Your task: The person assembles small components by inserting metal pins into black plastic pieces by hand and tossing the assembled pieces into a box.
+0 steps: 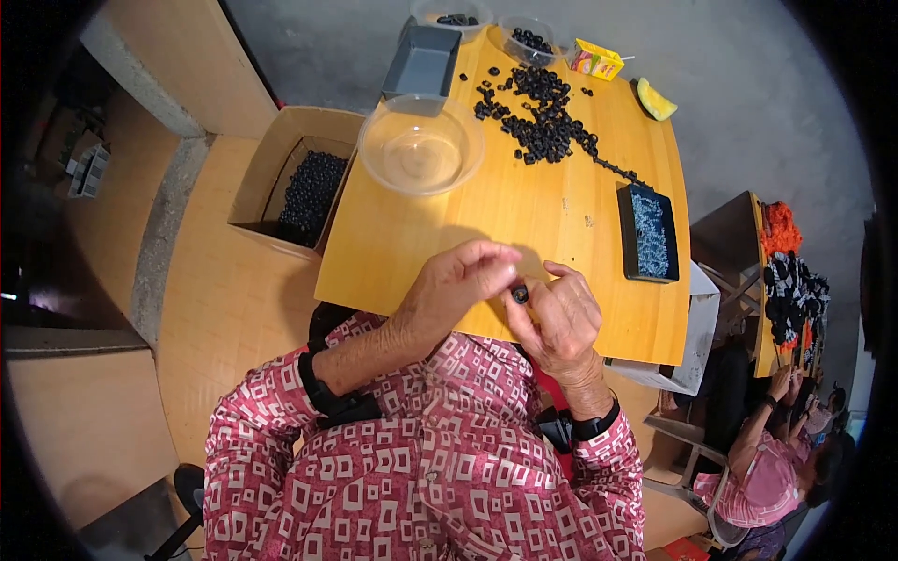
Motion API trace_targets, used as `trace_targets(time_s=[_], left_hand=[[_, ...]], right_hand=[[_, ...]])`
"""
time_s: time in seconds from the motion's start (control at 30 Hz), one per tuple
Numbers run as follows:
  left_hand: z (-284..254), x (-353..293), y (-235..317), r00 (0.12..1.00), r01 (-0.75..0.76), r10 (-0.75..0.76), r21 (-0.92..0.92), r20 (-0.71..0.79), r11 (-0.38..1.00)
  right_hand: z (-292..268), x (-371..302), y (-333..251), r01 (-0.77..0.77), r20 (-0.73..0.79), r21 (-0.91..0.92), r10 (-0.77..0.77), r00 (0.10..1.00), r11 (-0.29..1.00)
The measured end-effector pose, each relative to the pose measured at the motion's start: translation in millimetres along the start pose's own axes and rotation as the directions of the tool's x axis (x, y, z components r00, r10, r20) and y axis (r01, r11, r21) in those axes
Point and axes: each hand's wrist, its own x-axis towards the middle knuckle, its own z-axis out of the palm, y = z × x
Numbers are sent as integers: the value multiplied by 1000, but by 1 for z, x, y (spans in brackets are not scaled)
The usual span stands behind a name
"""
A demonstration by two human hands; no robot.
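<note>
Over the near edge of the wooden table (pixel 468 220), my right hand (pixel 567 323) pinches a small black round plastic piece (pixel 520 294) between thumb and fingers, its hollow end facing up. My left hand (pixel 456 288) is right beside it, thumb and forefinger drawn together close above the piece. Slight blur covers those left fingertips, so I cannot make out what is in them. A black tray (pixel 667 271) of tiny silvery metal parts (pixel 650 229) lies to the right. Farther back spreads a loose pile of small black pieces (pixel 543 122).
A clear round bowl (pixel 421 154) sits at the table's left, by a grey tray (pixel 426 61). Left of the table, a cardboard box (pixel 260 192) holds black pieces. A yellow packet (pixel 596 61) and melon slice (pixel 657 101) lie far right. Another person (pixel 762 486) sits at right.
</note>
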Motion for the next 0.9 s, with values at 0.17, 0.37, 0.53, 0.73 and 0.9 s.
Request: trace_targets(time_s=[0.17, 0.37, 0.53, 0.73, 0.9], left_hand=[[-3, -13, -6, 994, -112, 112, -20, 8, 993], [-21, -33, 30, 931, -284, 339, 320, -132, 904], [-73, -37, 79, 728, -398, 523, 348, -442, 849], [-166, -23, 66, 488, -158, 588, 597, -645, 786], [-137, -39, 44, 743, -167, 392, 418, -542, 893]], right_hand=[[1, 9, -7, 82, 73, -16, -81, 994, 996], [-14, 12, -8, 57, 131, -53, -49, 990, 997], [-22, 3, 5, 50, 144, -113, -33, 989, 992], [-21, 8, 2, 50, 198, -109, -27, 980, 993], [-14, -12, 26, -101, 289, -10, 100, 952, 995]])
